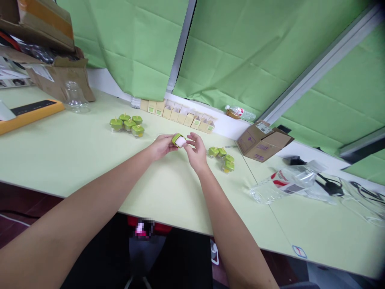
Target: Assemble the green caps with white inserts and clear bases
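Over the middle of the table, my left hand (163, 147) grips a small green lid (175, 139) by its left side. The lid is tilted so its underside shows, with a pale pinkish-white piece (180, 141) inside it. My right hand (196, 150) is at the lid's right edge, thumb and a finger closed against it, the other fingers curved above. To the left stands a group of small clear containers with green lids (129, 124). Another group of green-lidded containers (221, 152) stands just right of my right hand.
A row of small cardboard boxes (182, 116) lines the back edge. Right of it are a brown carton (261, 140), a large plastic bottle (282, 182) and cables (365, 196). At left are an orange-edged device (33, 114), a clear jar (74, 98) and stacked cartons (60, 76).
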`<state>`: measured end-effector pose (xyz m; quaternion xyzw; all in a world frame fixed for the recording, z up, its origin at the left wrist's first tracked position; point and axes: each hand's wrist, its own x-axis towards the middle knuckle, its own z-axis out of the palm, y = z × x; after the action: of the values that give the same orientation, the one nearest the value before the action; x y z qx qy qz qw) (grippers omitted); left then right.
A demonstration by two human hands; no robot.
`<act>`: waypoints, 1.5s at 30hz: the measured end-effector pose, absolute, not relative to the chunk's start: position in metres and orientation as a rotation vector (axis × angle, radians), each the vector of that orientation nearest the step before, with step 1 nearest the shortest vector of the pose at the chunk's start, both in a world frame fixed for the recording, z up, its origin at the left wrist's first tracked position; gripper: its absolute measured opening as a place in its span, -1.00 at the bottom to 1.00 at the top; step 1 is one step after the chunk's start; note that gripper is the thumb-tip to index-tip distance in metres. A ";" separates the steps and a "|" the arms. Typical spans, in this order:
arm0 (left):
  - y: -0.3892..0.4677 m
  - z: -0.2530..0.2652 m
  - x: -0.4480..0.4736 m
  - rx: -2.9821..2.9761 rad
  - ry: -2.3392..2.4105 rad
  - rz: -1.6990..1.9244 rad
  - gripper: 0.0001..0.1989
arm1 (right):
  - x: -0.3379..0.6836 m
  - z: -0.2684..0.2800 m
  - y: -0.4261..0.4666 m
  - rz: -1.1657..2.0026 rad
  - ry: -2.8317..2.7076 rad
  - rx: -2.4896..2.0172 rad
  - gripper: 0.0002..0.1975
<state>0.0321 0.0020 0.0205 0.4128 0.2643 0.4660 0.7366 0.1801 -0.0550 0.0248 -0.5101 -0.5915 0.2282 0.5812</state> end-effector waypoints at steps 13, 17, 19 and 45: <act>0.005 0.019 0.032 0.879 0.588 1.026 -0.85 | 0.184 0.017 -0.050 0.494 -1.363 -1.236 -0.45; 0.005 0.018 0.032 0.883 0.612 1.033 -0.87 | 0.184 0.019 -0.051 0.491 -1.346 -1.216 -0.45; 0.005 0.019 0.032 0.891 0.613 1.037 -0.87 | 0.184 0.019 -0.051 0.496 -1.347 -1.214 -0.46; 0.012 0.012 0.032 1.050 0.653 1.089 -0.72 | 0.179 0.026 -0.056 0.489 -1.346 -1.233 -0.46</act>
<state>0.0323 0.0121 0.0122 0.4677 0.2909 0.4850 0.6792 0.1792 -0.0563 0.0258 -0.5288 -0.5773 0.2097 0.5857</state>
